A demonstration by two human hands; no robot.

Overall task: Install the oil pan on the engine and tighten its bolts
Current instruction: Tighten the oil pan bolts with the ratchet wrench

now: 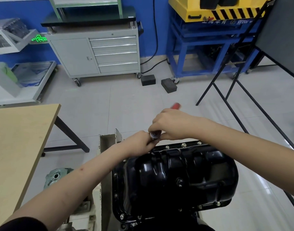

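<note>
Fingers first: the right hand (172,124) is curled around a tool with a red handle (175,105), and its fingers (164,135) pinch the shiny metal head (154,135) at the lower end. The left hand (141,141) comes in from below, its fingers curled in against that same metal head, right at the far left corner of the oil pan (176,175). Motion blur makes the tool hard to read; can't tell if it's a ratchet or a driver, and the bolt under it is hidden by the fingers.

The black oil pan sits on the engine (99,189), sump side up, taking up the bottom middle of the view. Bolts (183,144) show along the far flange, a few more on the near edge, plus a drain plug (179,181) on the sump face. The engine itself is mostly covered or cut off by the frame edge.

Writing: white lettering on the blue frame (209,44) at upper right reads something like "HYXN", with characters before it too blurry to read. A green glowing sign (38,38) at left isn't readable either.

A grey tool cabinet (96,54) has 4 closed drawers, contents unseen. 2 black blocks (159,83) lie on the floor, and a wooden surface (18,147) sits at left.
</note>
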